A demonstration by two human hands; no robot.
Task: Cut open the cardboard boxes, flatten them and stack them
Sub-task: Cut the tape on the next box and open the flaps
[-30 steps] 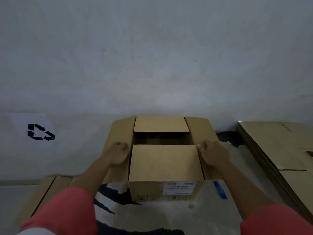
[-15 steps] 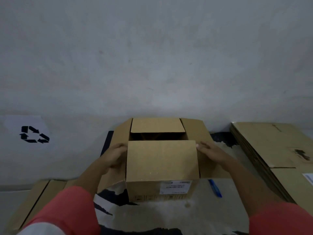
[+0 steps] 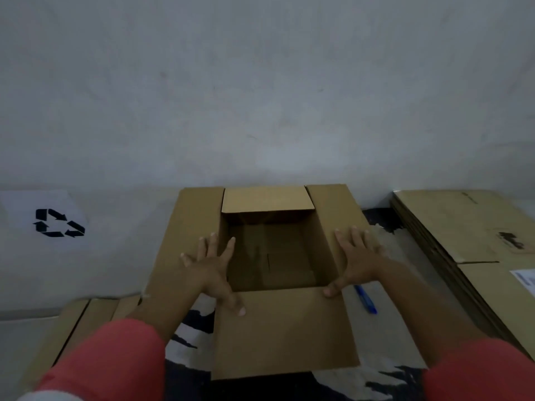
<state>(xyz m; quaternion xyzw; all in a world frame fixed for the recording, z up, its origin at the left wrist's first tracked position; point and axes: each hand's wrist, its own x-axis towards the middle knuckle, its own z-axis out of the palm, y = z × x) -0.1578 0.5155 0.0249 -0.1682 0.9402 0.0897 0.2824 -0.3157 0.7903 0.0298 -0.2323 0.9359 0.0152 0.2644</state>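
Head view of an open box [image 3: 269, 256] standing upright with its far side against a pale wall [image 3: 260, 96]. All four top flaps are folded outward: the far flap [image 3: 267, 199] lies toward the wall, the left flap [image 3: 188, 227] and right flap [image 3: 333, 206] spread to either side, and the near flap [image 3: 283, 328] extends toward the viewer. The box interior is in shadow, and a short dark line shows on its bottom. The left hand [image 3: 210, 267] lies palm down on the left flap at the box's left rim, fingers straight and spread, thumb reaching onto the near flap; it grips nothing. The right hand [image 3: 357, 261] mirrors it on the right flap at the right rim, fingers straight and spread, thumb tip touching the near flap's corner; it too grips nothing. Both arms wear coral sleeves [image 3: 101, 360]. A blue tool [image 3: 365, 300], pen-like, lies just right of the box, beside the near flap's edge. A stack [image 3: 451, 227] of flattened cardboard lies farther right of the box. More flat cardboard [image 3: 84, 322] lies left of the box, nearer the viewer. A black-and-white patterned sheet [image 3: 185, 340] shows beneath the box. A white paper [image 3: 17, 209] with a black recycling symbol sits well left of the box.
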